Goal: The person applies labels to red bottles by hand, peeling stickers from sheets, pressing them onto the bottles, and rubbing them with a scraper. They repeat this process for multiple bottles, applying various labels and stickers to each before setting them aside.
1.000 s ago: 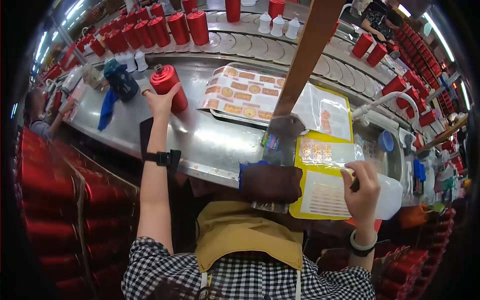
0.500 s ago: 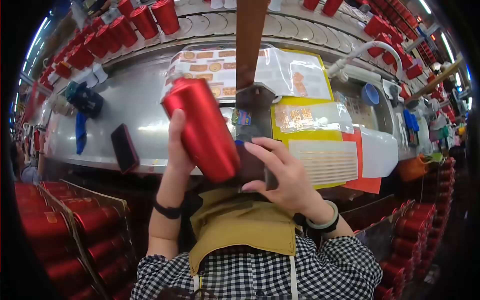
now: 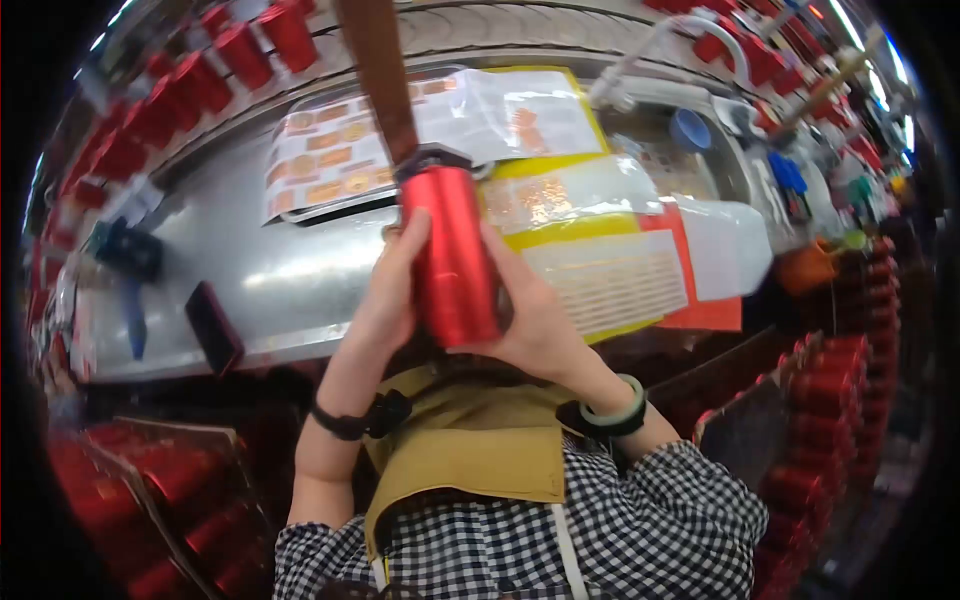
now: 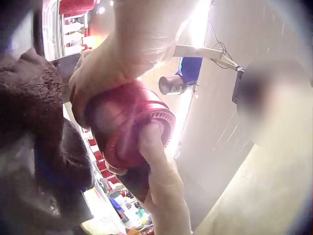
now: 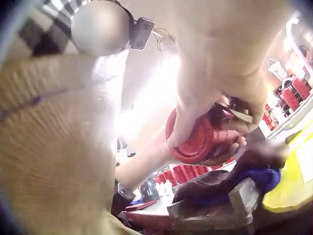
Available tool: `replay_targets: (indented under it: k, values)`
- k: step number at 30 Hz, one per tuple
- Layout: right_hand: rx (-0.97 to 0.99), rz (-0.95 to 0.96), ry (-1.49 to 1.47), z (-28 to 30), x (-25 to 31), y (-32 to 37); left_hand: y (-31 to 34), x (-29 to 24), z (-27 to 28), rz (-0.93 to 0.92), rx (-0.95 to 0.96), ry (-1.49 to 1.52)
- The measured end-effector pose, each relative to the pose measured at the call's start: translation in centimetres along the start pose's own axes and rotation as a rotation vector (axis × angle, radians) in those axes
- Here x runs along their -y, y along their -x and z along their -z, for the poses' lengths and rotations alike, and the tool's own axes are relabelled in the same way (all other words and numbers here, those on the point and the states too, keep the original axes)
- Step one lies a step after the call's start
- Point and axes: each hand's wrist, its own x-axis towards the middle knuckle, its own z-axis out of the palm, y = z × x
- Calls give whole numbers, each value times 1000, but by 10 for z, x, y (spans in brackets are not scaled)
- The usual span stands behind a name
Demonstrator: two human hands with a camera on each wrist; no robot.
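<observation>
A shiny red bottle [image 3: 455, 255] is held between both hands above the bench's front edge, its base toward the body. The left hand [image 3: 390, 285] grips its left side in the head view. On the other side the right hand [image 3: 530, 315] holds it low down, near the base. In the left wrist view a thumb lies on the round base of the bottle [image 4: 115, 122]. The right wrist view shows the bottle's ridged base [image 5: 195, 139] with the right hand [image 5: 220, 73] around it and a small dark-and-metal object near its fingers.
Printed sheets [image 3: 335, 150] lie on a tray, with a striped sticker sheet [image 3: 615, 285] at right. A wooden post [image 3: 380, 75] rises behind the bottle. A phone [image 3: 213, 328] lies at the left front; a tap [image 3: 690, 25] and blue bowl [image 3: 690, 130] are at right.
The left hand has brought the red bottle from the left bench to the middle, where it is now more upright in view. The right hand has moved from the sheets onto the bottle.
</observation>
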Motion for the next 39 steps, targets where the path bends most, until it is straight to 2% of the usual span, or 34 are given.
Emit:
replay_targets:
  k: [1, 2, 4, 6, 7, 8, 9, 11, 12, 13, 14, 16, 20, 24, 26, 28, 30, 32, 34, 36, 38, 39]
  values:
    - [12, -74, 24, 0, -2, -2, -3, 1, 0, -101, -35, -82]
    - [121, -182, 72, 5, -1, -4, 15, -9, -22, -213, -43, -212]
    - [74, 1, 261, 13, -18, 10, 35, -17, -27, -328, -8, -542]
    - [77, -58, 267, 41, -24, 15, 44, -16, -17, -693, -108, -1029]
    - [103, -92, 251, 60, -29, 16, 48, -14, -20, -727, -137, -1091]
    - [-4, -175, 344, 79, -35, 21, 52, -11, -21, -765, -171, -1153]
    - [-65, -327, 376, 103, -37, 23, 53, -5, -18, -746, -171, -1172]
    - [-231, -326, 741, 149, -70, 42, 54, 16, -11, -715, -105, -1161]
    - [-187, -487, 877, 173, -75, 50, 55, 24, -9, -683, -56, -1153]
    - [-139, -653, 1006, 194, -80, 60, 58, 28, -12, -716, -66, -1273]
    - [-106, -746, 1135, 211, -96, 76, 59, 30, -13, -717, -50, -1266]
    - [-79, -774, 1111, 229, -106, 99, 58, 33, -12, -785, -63, -1372]
    - [-84, -849, 1036, 224, -112, 110, 57, 37, -12, -759, -105, -1396]
    - [-187, -813, 1096, 223, -139, 123, 56, 40, -11, -789, -107, -1405]
    - [-71, -781, 1242, 221, -139, 121, 55, 42, -10, -799, -107, -1418]
    - [-116, -787, 1250, 227, -139, 120, 54, 44, -9, -812, -108, -1428]
    - [-131, -801, 1081, 247, -124, 117, 52, 47, -9, -835, -108, -1399]
    - [-298, -927, 1123, 276, -100, 107, 46, 53, -6, -848, -105, -1405]
    - [-484, -1064, 1252, 330, -93, 104, 43, 59, -6, -870, -166, -1378]
    - [-743, -1071, 1518, 392, -121, 126, 40, 62, -1, -901, -165, -1387]
    - [-795, -930, 1625, 399, -123, 130, 36, 64, -2, -941, -174, -1377]
    - [-715, -937, 1501, 391, -122, 124, 36, 65, -3, -950, -176, -1363]
